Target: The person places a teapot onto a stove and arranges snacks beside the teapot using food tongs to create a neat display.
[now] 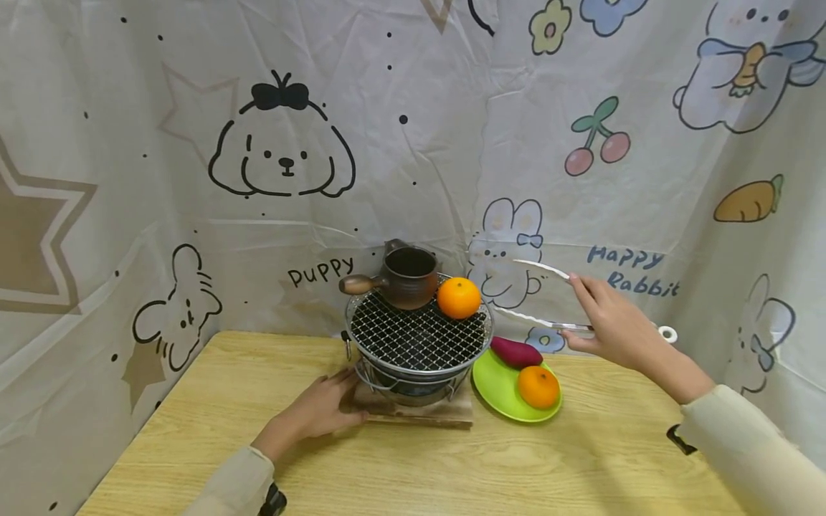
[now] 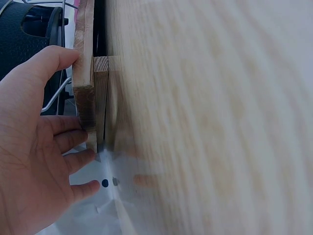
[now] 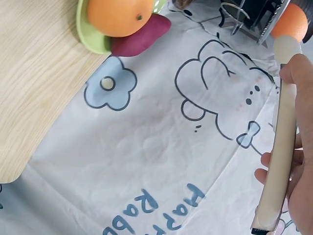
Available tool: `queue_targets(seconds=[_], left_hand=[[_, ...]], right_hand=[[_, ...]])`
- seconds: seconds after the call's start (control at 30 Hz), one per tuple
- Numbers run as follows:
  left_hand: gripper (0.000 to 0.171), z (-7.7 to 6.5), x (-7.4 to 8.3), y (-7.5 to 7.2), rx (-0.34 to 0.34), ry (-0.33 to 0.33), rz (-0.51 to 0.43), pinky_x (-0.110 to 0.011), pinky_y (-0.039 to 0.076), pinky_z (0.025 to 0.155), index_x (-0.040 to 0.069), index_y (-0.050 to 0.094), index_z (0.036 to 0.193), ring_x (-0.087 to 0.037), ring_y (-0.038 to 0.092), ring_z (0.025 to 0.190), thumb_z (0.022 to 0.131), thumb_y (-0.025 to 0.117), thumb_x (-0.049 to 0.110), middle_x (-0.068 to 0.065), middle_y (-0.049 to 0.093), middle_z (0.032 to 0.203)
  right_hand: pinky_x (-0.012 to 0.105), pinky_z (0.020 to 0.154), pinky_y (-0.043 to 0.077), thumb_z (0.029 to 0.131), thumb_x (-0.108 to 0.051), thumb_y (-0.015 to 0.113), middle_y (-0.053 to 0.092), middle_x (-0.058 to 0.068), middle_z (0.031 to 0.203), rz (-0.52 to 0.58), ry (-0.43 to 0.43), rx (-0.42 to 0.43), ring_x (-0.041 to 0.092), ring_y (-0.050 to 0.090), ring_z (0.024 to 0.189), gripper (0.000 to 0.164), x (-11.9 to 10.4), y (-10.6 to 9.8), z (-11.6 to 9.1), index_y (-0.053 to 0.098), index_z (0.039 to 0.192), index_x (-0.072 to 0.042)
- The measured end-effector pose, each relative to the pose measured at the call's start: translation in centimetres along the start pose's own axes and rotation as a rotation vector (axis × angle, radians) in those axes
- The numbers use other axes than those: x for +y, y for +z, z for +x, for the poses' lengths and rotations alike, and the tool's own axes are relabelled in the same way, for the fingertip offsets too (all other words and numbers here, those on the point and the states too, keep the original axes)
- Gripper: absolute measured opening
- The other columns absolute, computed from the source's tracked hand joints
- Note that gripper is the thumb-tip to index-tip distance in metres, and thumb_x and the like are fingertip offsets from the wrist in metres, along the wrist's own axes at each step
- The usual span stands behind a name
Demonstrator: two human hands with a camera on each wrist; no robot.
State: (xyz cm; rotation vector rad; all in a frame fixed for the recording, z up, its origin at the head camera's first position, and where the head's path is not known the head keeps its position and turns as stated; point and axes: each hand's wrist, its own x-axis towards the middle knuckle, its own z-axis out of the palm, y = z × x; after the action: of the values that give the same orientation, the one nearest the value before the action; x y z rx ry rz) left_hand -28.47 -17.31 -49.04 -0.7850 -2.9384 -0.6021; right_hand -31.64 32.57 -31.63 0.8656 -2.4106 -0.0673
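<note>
My right hand (image 1: 616, 326) holds metal tongs (image 1: 571, 327) off the table, right of the grill, their two arms spread with nothing between the tips. In the right wrist view the thumb and fingers lie along the pale tong handle (image 3: 279, 147). My left hand (image 1: 323, 408) touches the left front corner of the wooden board (image 1: 419, 414) under the grill. Its thumb meets the board edge (image 2: 84, 98) in the left wrist view, fingers fairly straight beside it. On the round mesh grill (image 1: 413, 344) sit an orange (image 1: 459, 298) and a brown side-handled pot (image 1: 409, 287).
A green plate (image 1: 500, 398) right of the grill carries another orange (image 1: 538, 388) and a purple sweet potato (image 1: 516, 352). All stand on a light wooden table (image 1: 452, 466). A printed cloth (image 1: 413, 158) hangs close behind and along the sides.
</note>
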Motion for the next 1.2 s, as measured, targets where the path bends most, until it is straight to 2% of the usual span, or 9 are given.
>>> queue_targets(seconds=[0.13,0.37,0.83,1.2], left_hand=[[0.088,0.0,0.0,0.0,0.005,0.005,0.003,-0.066,0.038,0.111,-0.003,0.043,0.152,-0.043,0.044,0.144,0.091,0.063,0.057,-0.026,0.044,0.156],[0.088,-0.1,0.1,-0.1,0.007,0.000,0.009,-0.066,0.039,0.111,-0.003,0.043,0.152,-0.044,0.045,0.143,0.091,0.063,0.057,-0.027,0.043,0.156],[0.088,-0.1,0.2,0.0,0.014,0.002,0.005,-0.065,0.039,0.111,-0.003,0.042,0.153,-0.044,0.045,0.143,0.091,0.063,0.056,-0.027,0.042,0.156],[0.086,-0.2,0.3,-0.2,0.017,0.015,0.015,-0.065,0.040,0.109,-0.003,0.043,0.152,-0.044,0.047,0.141,0.090,0.064,0.053,-0.027,0.045,0.154]], right_hand=[[0.056,0.085,0.057,0.077,-0.029,0.080,0.055,0.030,0.131,-0.016,-0.018,0.001,0.042,0.060,0.105,0.091,0.4,0.1,-0.4,0.042,0.148,0.012],[0.056,0.088,0.056,0.078,-0.031,0.081,0.055,0.029,0.130,-0.042,-0.011,-0.055,0.042,0.058,0.107,0.091,0.6,0.2,-1.0,0.043,0.147,0.012],[0.060,0.098,0.052,0.080,-0.033,0.081,0.054,0.028,0.137,-0.050,0.083,-0.283,0.044,0.057,0.117,0.089,0.2,0.5,-2.2,0.043,0.148,0.009],[0.067,0.103,0.046,0.074,-0.026,0.086,0.055,0.026,0.143,-0.017,0.082,-0.379,0.046,0.054,0.127,0.088,0.0,0.9,-2.1,0.047,0.148,0.004]])
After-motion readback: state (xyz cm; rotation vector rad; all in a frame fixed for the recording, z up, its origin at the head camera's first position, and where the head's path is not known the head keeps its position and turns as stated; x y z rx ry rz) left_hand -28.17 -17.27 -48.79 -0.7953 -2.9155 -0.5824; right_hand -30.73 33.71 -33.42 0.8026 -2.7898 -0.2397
